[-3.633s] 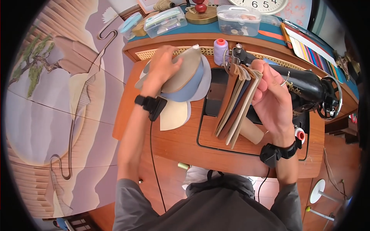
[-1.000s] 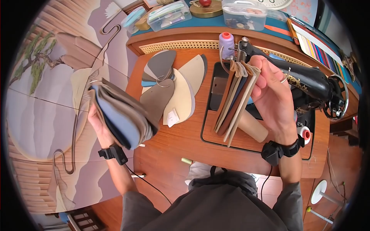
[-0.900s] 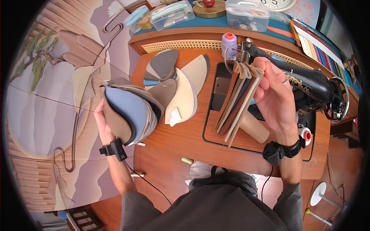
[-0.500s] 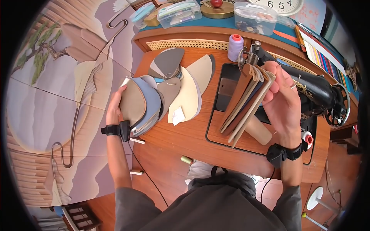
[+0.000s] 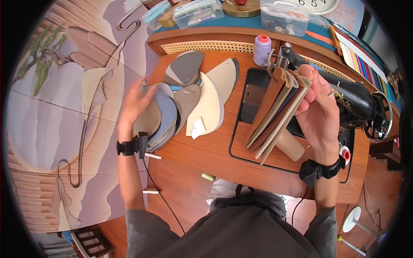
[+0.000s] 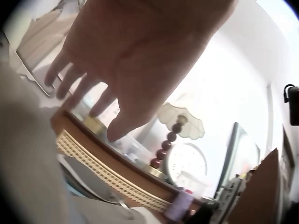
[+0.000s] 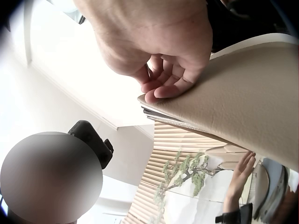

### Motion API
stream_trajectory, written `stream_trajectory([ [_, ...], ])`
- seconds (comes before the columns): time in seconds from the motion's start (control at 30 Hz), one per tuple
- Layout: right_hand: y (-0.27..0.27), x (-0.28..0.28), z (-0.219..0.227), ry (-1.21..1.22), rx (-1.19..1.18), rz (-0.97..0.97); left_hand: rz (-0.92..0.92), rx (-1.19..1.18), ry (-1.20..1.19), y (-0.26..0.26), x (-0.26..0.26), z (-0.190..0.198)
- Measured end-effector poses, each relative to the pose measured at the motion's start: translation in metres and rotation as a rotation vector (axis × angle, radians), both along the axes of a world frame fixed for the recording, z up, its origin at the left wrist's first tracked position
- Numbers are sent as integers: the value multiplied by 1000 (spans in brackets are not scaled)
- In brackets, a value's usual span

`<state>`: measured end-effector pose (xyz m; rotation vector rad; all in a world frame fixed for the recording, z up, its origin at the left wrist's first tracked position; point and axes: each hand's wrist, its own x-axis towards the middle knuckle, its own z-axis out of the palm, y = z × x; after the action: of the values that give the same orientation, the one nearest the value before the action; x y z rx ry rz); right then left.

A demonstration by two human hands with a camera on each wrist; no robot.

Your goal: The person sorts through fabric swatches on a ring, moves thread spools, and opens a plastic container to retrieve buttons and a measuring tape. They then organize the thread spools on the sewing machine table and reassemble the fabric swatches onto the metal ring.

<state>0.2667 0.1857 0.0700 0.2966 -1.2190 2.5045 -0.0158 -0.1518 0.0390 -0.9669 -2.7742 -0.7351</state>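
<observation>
In the head view my right hand [image 5: 320, 109] pinches the top of a bundle of leather-like swatches [image 5: 275, 116], brown, tan, navy and cream, hanging down over the sewing machine bed. My left hand [image 5: 137, 105] has its fingers spread at the left edge of a thick stack of rounded swatches [image 5: 165, 114], grey-brown and blue, lying at the table's left edge. The left wrist view shows that hand [image 6: 126, 60] with fingers apart and nothing in them. In the right wrist view, the right hand's fingertips [image 7: 161, 93] press on the corner of a beige swatch [image 7: 233, 98].
More fanned swatches on a ring [image 5: 206, 103] lie beside the stack, a white tag [image 5: 198, 128] on them. A purple thread spool [image 5: 262, 50] and black sewing machine [image 5: 357, 103] stand behind the right hand. Plastic boxes [image 5: 284, 19] line the shelf. A painted screen [image 5: 47, 129] stands left.
The left hand raised a thick swatch stack, brought it down onto the table's left side, and has let go, its fingers now spread. The right hand keeps its bundle.
</observation>
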Motion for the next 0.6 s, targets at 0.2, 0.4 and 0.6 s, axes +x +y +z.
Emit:
stream_trajectory([
  [0.2,0,1,0,1,4,0,-399,-117,-206,81,51,11],
  [0.4,-1,1,0,8,47,-18,-88,-485,40,99,37,-5],
  [0.6,-1,2,3,-4,31,-26,-127,186,-426,100,4,-14],
])
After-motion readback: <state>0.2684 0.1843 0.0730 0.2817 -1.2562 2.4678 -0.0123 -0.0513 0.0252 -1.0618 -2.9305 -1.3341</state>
